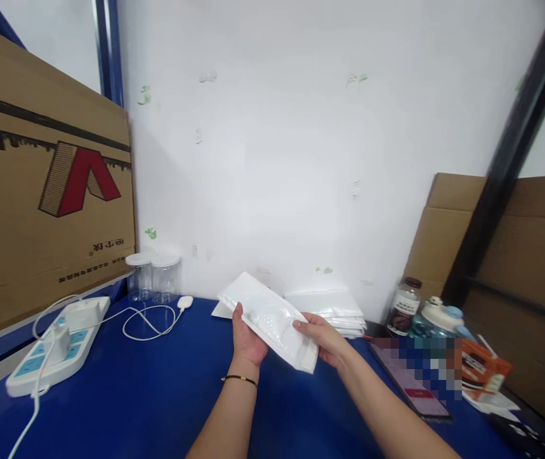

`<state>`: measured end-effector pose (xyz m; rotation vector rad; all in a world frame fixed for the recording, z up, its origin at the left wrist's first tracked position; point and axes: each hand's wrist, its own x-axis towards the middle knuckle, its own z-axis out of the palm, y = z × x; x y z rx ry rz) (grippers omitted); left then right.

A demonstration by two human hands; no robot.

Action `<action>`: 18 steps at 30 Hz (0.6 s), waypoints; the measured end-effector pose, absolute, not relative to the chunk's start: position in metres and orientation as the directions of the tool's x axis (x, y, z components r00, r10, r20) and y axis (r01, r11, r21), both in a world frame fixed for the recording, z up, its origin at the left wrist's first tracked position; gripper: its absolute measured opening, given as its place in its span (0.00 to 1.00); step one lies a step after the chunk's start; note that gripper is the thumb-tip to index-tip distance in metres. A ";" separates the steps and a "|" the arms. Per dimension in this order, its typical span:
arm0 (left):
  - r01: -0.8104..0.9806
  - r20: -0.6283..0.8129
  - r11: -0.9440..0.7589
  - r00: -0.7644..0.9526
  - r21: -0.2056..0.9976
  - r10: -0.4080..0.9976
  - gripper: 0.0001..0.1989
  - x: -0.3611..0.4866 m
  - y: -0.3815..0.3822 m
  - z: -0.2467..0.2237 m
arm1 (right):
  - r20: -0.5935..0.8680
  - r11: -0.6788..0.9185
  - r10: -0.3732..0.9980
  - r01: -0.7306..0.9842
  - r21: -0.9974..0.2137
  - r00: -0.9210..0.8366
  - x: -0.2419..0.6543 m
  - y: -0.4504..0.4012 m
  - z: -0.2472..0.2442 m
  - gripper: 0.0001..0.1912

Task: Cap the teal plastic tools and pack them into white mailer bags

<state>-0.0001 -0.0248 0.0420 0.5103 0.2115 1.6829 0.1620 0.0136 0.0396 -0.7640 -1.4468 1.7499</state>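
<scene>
A white padded mailer with a shiny, bubbled surface point(269, 312) is held tilted above the blue tabletop, sloping down to the right. My left hand point(248, 341) grips its near edge, thumb up along the side and the other fingers hidden beneath. At the right end, my right hand point(324, 338) pinches it, with the thumb on the top face. Behind my right hand, a stack of similar white mailers point(334, 307) lies against the wall. A white corner point(222, 310) pokes out behind the held mailer's left end; what it belongs to is hidden.
On the left are a power strip point(69, 357) with a white cable, two clear jars point(164, 280) and a large cardboard box point(47, 166). To the right stand a brown-capped bottle point(403, 309), a teal water jug point(437, 319), an orange box point(480, 370) and a tablet-like screen point(413, 386).
</scene>
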 end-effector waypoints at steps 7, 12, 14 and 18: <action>-0.752 0.170 -0.216 -0.140 0.623 0.976 0.28 0.024 -0.020 0.048 | -0.103 -0.308 0.905 -0.469 -0.828 -0.412 0.157 -0.001 -0.007 0.21; -0.427 0.368 -0.480 -0.321 0.766 0.873 0.25 0.050 -0.017 0.067 | -0.243 -0.416 0.903 -0.575 -0.705 -0.355 0.153 0.009 -0.025 0.23; -0.331 0.428 -0.523 -0.320 0.785 0.845 0.24 0.059 -0.018 0.071 | -0.284 -0.420 0.907 -0.617 -0.666 -0.311 0.156 0.014 -0.026 0.22; -0.291 0.433 -0.554 -0.388 0.780 0.813 0.23 0.069 -0.019 0.072 | -0.311 -0.380 0.925 -0.550 -0.744 -0.217 0.158 0.014 -0.022 0.16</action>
